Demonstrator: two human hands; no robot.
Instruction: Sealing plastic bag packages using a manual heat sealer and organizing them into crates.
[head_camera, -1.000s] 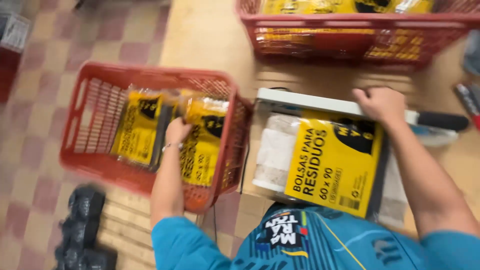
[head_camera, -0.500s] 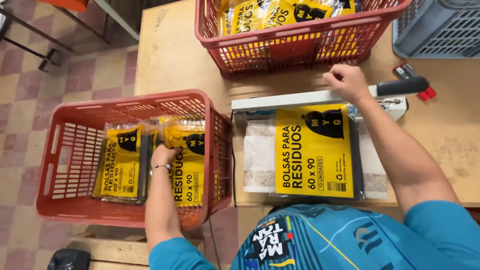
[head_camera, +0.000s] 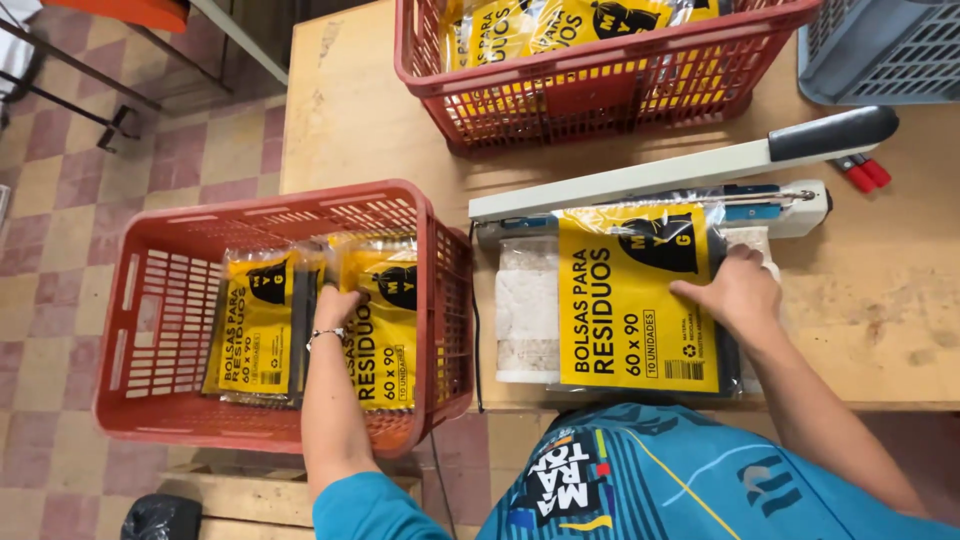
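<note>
On the wooden table, we are facing a heat sealer with its arm raised. Our right hand is pressing flat, fingers together, on a yellow bag pack under it. Our left hand is reaching into the red crate, fingers curled on a packed yellow bag.

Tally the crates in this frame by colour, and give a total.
Red crates: 2, one on the floor where the left hand reaches in, one on the table.
Grey-blue crates: 1, at the table's far right corner.
Total: 3
</note>
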